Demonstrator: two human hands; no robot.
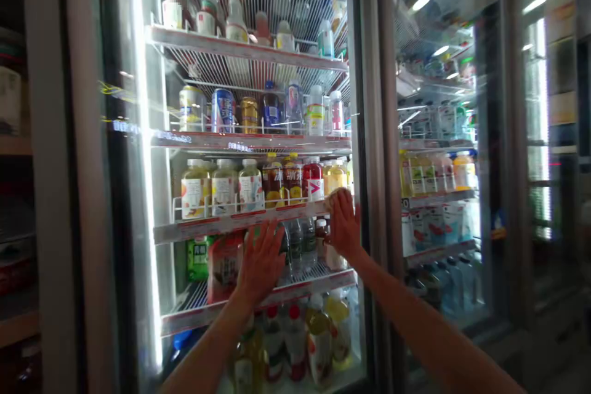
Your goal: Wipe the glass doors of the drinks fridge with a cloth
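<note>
My left hand (263, 258) is raised in front of the glass door of a lit drinks fridge, fingers stretched out and palm toward the glass. Nothing shows in it. Higher up and close to the door's right edge, my right hand (344, 225) presses a pale cloth (329, 199) against the glass, with only a small part of the cloth showing past the fingers. Behind the glass, the middle shelf's front rail (207, 229) runs behind both hands. White-capped bottles (225, 188), brown yellow-capped bottles (273, 181) and a red bottle (313, 178) stand on that shelf.
A metal door frame (383, 135) stands right of my right hand. Beyond it is another glass-fronted fridge (441, 215) with bottles. Cans (223, 111) and bottles fill the upper shelf, and large bottles (318, 345) stand at the bottom. Dark shelving (16, 148) is at the left.
</note>
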